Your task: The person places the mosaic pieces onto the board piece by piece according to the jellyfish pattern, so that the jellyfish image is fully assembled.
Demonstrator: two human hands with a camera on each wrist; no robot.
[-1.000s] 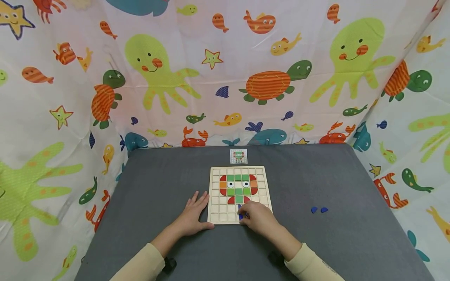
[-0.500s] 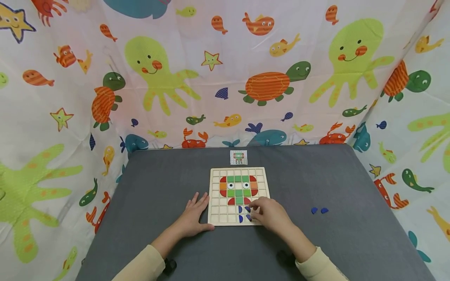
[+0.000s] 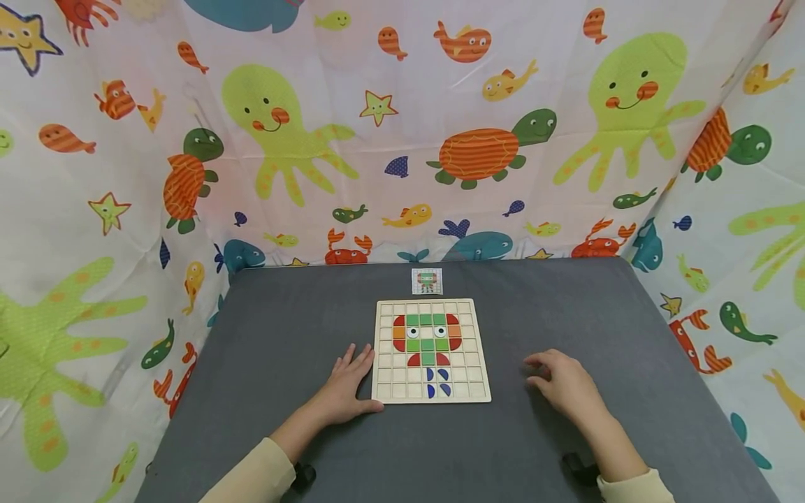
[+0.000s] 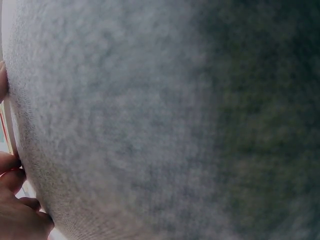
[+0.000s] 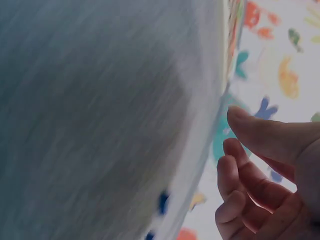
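A light wooden grid board (image 3: 385, 349) lies on the table, bearing red, orange and green tiles, two eye tiles and several dark blue rounded pieces (image 3: 443, 389) in its lower squares. My left hand (image 3: 342, 388) rests on the cloth with spread fingers; fingertips and thumb touch the board's left edge. To the right of the board, apart from it, my right hand (image 3: 569, 384) hovers over the table, its fingers loosely bent and nothing between thumb and fingertips. Two loose blue pieces (image 5: 164, 201) lie on the cloth in the right wrist view; the hand hides them from the head view.
A small picture card (image 3: 427, 281) with a gridded figure lies behind the board. Grey cloth covers the table (image 3: 302, 314). A curtain (image 3: 402, 154) printed with sea animals hangs along the back and sides.
My right hand has left the blue pieces on the board, four squares' worth now uncovered, and moved right over the loose blue pieces. The left hand stays at the board's edge.
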